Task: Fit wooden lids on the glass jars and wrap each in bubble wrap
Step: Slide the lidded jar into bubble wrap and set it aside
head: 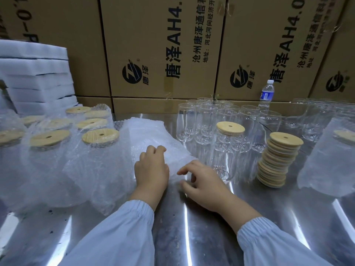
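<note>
Steel table (211, 227) holds a bubble wrap sheet (153, 133) at centre. Left hand (151, 169) rests on it, fingers curled; grip unclear. Right hand (205, 183), fingers relaxed, touches its edge. Lidded jar (226, 150) stands just right.

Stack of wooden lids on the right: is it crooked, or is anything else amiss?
The stack of wooden lids is askew: its discs sit staggered, the top ones shifted right of the base, so it leans. Nothing looks spilled or broken.
</note>
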